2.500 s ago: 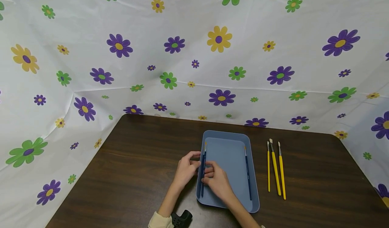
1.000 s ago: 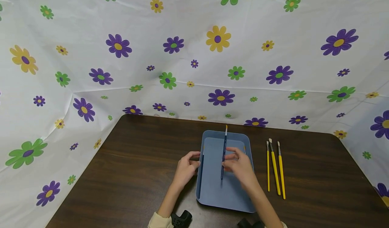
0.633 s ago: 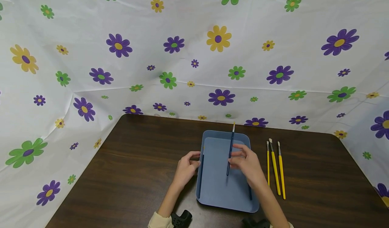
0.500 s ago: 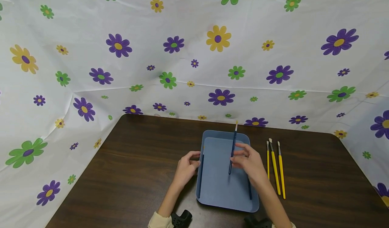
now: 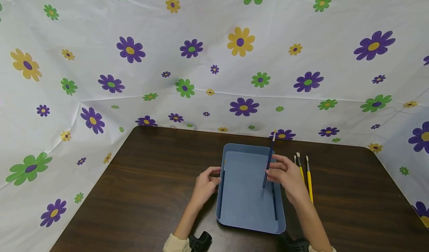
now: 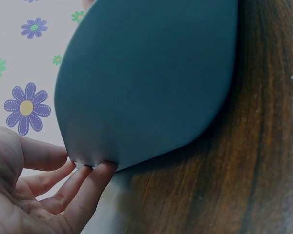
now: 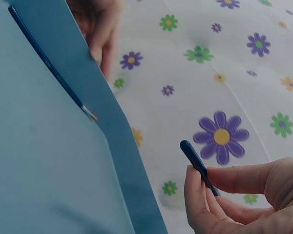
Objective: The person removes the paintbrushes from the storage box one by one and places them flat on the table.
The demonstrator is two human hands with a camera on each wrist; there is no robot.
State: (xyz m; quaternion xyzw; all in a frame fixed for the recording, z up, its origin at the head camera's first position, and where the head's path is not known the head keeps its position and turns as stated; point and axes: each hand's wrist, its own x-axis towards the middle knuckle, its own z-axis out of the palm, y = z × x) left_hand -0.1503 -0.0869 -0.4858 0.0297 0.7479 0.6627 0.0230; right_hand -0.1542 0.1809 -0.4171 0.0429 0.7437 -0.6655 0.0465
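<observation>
My right hand [image 5: 289, 175] pinches a dark blue paintbrush [image 5: 269, 158] between thumb and fingers, over the right side of the blue-grey tray [image 5: 248, 227]. Its bristles point up and away; in the right wrist view the rounded handle end [image 7: 186, 146] sticks out past the fingertips. My left hand [image 5: 205, 185] grips the tray's left edge, thumb at the rim and fingers against the outer wall in the left wrist view. Inside the tray, one dark blue paintbrush [image 5: 222, 196] lies along the left wall and another [image 5: 274, 203] along the right, its upper part hidden by my right hand.
Yellow-handled paintbrushes [image 5: 310, 181] lie side by side on the dark wooden table [image 5: 161, 177], right of the tray and partly hidden behind my right hand and forearm. A white flowered cloth [image 5: 151, 28] hangs behind the table.
My right hand has lifted one paintbrush from the pair at the tray's left wall and carried it rightward to the tray's right side. My left hand has stayed at the left edge.
</observation>
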